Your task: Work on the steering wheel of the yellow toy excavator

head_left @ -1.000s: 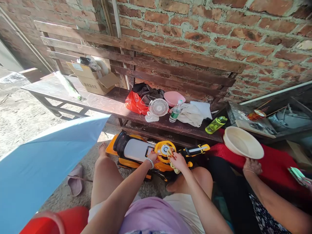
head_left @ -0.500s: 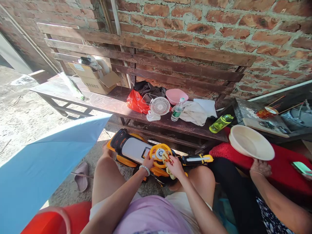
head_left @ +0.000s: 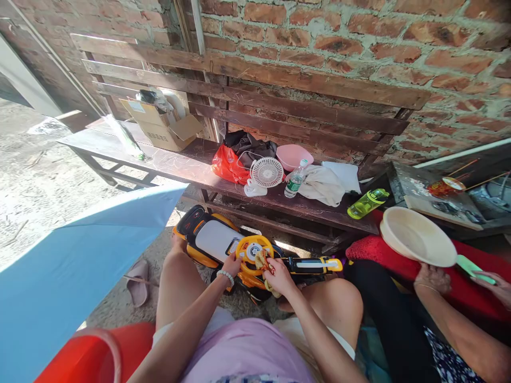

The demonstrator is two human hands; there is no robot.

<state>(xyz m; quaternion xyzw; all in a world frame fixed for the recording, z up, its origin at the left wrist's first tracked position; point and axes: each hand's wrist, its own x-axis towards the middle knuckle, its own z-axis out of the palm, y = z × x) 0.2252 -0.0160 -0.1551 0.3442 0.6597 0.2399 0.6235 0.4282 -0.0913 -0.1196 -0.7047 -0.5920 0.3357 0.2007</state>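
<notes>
An orange and white toy ride-on car [head_left: 215, 242] lies on the ground between my knees. My left hand [head_left: 231, 264] is closed on the left rim of its yellow steering wheel [head_left: 253, 250]. My right hand [head_left: 277, 275] is closed on a yellow and red cloth [head_left: 263, 263], pressed against the right side of the wheel. A bead bracelet circles my left wrist.
A wooden bench [head_left: 187, 167] by the brick wall carries a cardboard box [head_left: 162, 127], a small white fan [head_left: 266, 173], a water bottle [head_left: 294, 182], a pink bowl [head_left: 293, 155] and cloths. At right, another person's hand [head_left: 433, 277] holds a cream basin [head_left: 417, 236]. A blue sheet [head_left: 75, 266] fills the left.
The view has shifted, so everything sits a little lower and to the right. My hands stay on the steering wheel and cloth. The other person's green phone has come up next to the basin.
</notes>
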